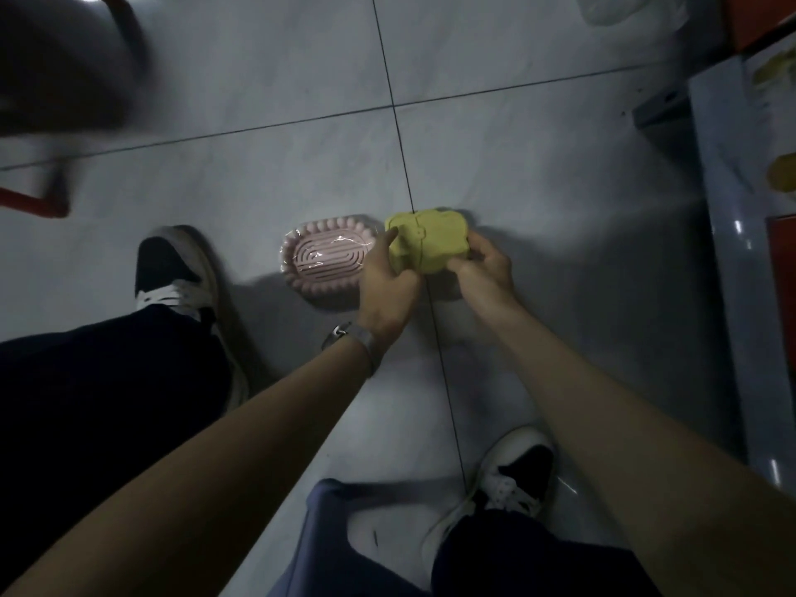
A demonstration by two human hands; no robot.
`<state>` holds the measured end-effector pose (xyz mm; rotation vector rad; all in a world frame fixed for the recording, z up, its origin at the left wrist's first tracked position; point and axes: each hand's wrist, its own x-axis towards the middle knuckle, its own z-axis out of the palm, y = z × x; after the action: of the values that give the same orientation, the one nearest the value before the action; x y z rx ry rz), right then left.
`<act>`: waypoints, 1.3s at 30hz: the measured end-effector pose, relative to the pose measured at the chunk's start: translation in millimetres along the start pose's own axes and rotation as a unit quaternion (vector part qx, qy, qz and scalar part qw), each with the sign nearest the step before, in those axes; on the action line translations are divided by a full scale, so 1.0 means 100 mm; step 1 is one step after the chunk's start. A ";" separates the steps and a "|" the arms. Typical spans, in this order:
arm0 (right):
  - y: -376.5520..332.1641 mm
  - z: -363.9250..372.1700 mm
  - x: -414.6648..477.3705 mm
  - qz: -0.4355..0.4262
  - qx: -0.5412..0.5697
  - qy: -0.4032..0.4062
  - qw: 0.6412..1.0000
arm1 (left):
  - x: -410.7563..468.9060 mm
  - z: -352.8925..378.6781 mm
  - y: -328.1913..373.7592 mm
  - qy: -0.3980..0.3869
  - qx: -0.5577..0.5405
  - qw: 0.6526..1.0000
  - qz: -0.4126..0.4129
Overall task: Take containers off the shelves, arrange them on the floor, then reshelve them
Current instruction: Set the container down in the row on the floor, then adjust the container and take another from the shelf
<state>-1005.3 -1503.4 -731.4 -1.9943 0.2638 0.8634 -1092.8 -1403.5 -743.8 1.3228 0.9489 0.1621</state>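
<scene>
A yellow-green lidded container [430, 239] sits low over the grey tiled floor, held between both hands. My left hand [385, 286] grips its left side, index finger stretched along the edge. My right hand [484, 269] curls round its right side, thumb on the near edge. Just to the left, a pink oval soap dish [323, 260] wrapped in clear film lies on the floor, touching or almost touching the container. Whether the container rests on the tile I cannot tell.
My two black-and-white shoes [172, 269] [512, 480] stand on the floor either side. A grey shelf unit [732, 252] with yellow items runs along the right edge. A red-framed object [38, 204] is at far left. A clear bag [629, 8] lies top right.
</scene>
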 end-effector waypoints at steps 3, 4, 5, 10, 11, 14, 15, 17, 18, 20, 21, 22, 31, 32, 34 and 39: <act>0.04 0.04 -0.02 0.003 0.002 -0.016 1.000 | 0.03 -0.09 -0.09 -0.001 0.010 1.000 -0.005; 0.04 0.06 -0.04 0.001 0.004 -0.024 1.000 | 0.04 -0.13 -0.11 0.002 0.011 1.000 -0.016; 0.04 0.07 -0.05 -0.003 0.007 -0.035 0.999 | 0.05 -0.18 -0.13 0.007 0.011 0.999 -0.030; 0.06 0.16 -0.06 -0.018 0.019 -0.089 0.996 | 0.02 -0.31 -0.09 0.042 0.005 0.997 -0.059; 0.05 0.17 -0.07 -0.018 0.017 -0.101 0.995 | 0.02 -0.32 -0.09 0.044 0.004 0.997 -0.059; 0.00 0.22 -0.09 -0.005 0.007 -0.114 0.993 | 0.04 -0.34 -0.05 0.040 0.010 0.997 -0.070; -0.02 0.24 -0.11 0.001 -0.003 -0.111 0.994 | 0.04 -0.33 -0.03 0.038 0.011 0.996 -0.075; 0.00 0.25 -0.09 0.002 -0.012 -0.109 0.994 | 0.06 -0.33 -0.02 0.043 0.008 0.995 -0.092; 0.02 0.26 -0.07 0.002 -0.014 -0.108 0.994 | 0.07 -0.34 -0.03 0.047 0.008 0.994 -0.094; 0.03 0.25 -0.07 0.006 -0.015 -0.097 0.995 | 0.11 -0.36 -0.08 0.049 0.013 0.994 -0.098; 0.00 0.25 -0.09 0.008 -0.009 -0.089 0.996 | 0.12 -0.37 -0.11 0.048 0.016 0.994 -0.101; -0.03 0.25 -0.12 0.008 -0.007 -0.082 0.997 | 0.13 -0.38 -0.15 0.045 0.015 0.994 -0.103; -0.28 0.04 -0.51 0.030 -0.068 -0.067 0.995 | -0.07 -0.50 0.16 0.034 0.063 0.991 -0.117; -0.34 -0.02 -0.59 0.031 -0.076 -0.074 0.994 | -0.06 -0.53 0.18 0.029 0.071 0.990 -0.117; -0.49 -0.17 -0.78 0.018 -0.094 -0.087 0.992 | -0.20 -0.55 0.52 0.011 0.108 0.987 -0.122; -1.01 -0.58 -1.31 -0.036 -0.147 -0.078 0.985 | -0.84 -0.55 1.77 -0.048 0.229 0.968 -0.096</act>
<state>-1024.0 -1514.0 -557.9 -2.1771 -0.0273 1.0541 -1111.6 -1360.4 -546.2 1.6312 1.0629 -0.2846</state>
